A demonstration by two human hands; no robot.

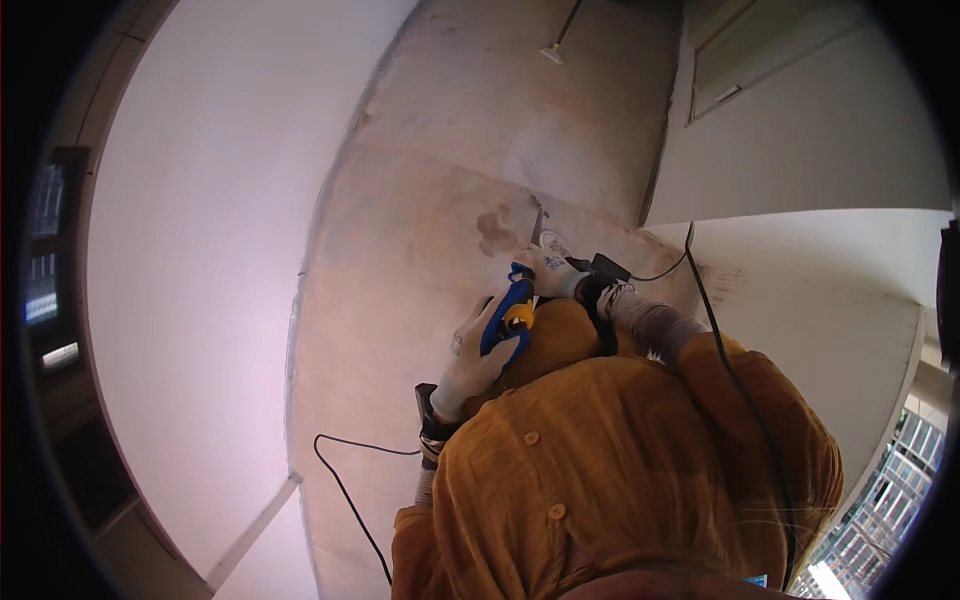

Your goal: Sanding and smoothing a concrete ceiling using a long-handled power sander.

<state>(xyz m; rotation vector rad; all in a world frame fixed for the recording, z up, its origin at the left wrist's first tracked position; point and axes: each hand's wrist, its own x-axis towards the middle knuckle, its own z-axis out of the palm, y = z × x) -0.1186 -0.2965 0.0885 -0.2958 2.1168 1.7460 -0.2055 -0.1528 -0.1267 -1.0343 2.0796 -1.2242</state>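
My left hand [472, 352], in a white glove with a blue palm, is curled around a yellow, ring-shaped part [519, 316] of an object whose kind I cannot tell. Just above and to its right, my right hand [553, 273], in a similar glove, is closed on a narrow, dark, blade-like tool [538, 225] that points up the picture over the dusty floor [420, 247]. The fingers hide its handle. Both hands are close together in front of my bent knees, and a light shoe [553, 241] shows beyond the right hand.
Pale walls stand at left [202, 262] and right [810, 157]. A long-handled floor scraper or squeegee [553, 54] lies at the top. Dark stains [496, 231] mark the floor. Black cables [724, 337] run from devices on both wrists. A window grille [892, 487] shows at lower right.
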